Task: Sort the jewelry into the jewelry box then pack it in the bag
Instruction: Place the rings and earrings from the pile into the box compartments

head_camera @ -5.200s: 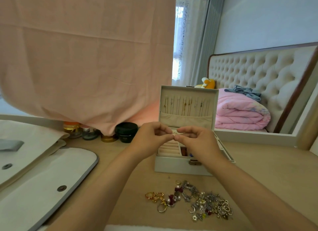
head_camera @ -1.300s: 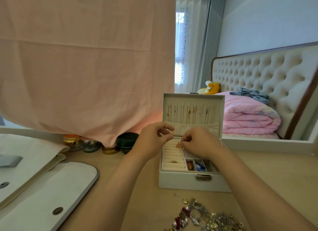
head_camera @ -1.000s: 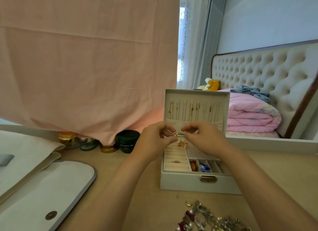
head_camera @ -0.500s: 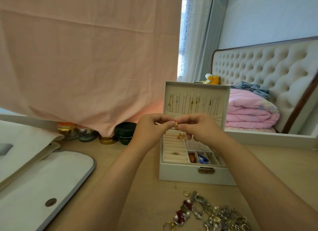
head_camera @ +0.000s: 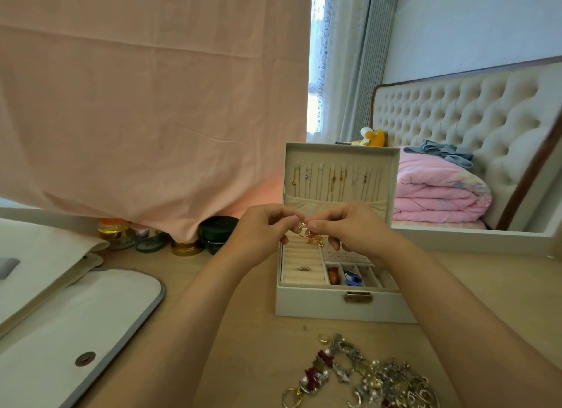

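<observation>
The jewelry box (head_camera: 334, 304) stands open on the table (head_camera: 243, 331), lid upright, just beyond a loose heap of jewelry (head_camera: 374, 377). Above its ring slots (head_camera: 301, 254) the left hand (head_camera: 261, 231) and right hand (head_camera: 349, 228) meet, each pinching a small tangle of gold rings (head_camera: 305, 232) between thumb and fingertips, apparently teasing them apart. Sorting looks early: the heap is large and the bag (head_camera: 76, 310) lies unpacked at the left. Next, I'd say, one ring must come free and be pressed into a slot.
</observation>
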The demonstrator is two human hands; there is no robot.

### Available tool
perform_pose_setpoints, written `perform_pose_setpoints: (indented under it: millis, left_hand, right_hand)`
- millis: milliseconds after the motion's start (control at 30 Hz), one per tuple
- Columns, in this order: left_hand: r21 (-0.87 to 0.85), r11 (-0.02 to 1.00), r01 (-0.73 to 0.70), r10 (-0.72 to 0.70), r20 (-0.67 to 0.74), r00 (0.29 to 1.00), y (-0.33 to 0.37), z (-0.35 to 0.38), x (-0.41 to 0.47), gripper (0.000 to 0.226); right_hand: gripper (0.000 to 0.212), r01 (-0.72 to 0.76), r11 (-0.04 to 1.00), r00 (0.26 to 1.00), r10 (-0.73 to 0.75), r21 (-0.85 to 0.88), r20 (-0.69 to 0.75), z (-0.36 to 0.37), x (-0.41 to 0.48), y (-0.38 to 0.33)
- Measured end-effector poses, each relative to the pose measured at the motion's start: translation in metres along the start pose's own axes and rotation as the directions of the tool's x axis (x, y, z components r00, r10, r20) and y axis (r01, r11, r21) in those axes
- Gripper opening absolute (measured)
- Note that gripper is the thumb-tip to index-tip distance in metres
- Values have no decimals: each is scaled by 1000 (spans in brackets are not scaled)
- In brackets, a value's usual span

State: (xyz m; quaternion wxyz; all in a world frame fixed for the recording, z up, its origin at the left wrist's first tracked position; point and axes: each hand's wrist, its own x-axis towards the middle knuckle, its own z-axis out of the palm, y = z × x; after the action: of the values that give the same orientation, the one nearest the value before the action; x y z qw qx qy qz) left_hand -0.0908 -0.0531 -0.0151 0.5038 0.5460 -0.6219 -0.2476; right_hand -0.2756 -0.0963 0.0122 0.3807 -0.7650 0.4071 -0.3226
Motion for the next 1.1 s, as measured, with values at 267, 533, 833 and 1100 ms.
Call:
perform_pose_setpoints:
  millis: [267,533,833,1100]
  left_hand:
    - [-2,999,45,-45,54,998,2,-2,-4,11]
    - [377,926,-38,1,98,995,-1,-9,-8,11]
    - [521,843,-132,54,163,985,-7,-7,-19,15]
    - [520,837,-172,111,146,983,-17,-2,-26,24]
  right_hand:
    - [9,13,998,1000,-12,54,-24,-2,1,4]
    - [8,118,952,993,-105,-282,60,1,6,8]
    - [8,131,891,987,-78,-434,137,10,4,6]
    - [2,124,862,991,-83,-491,105,11,3,6]
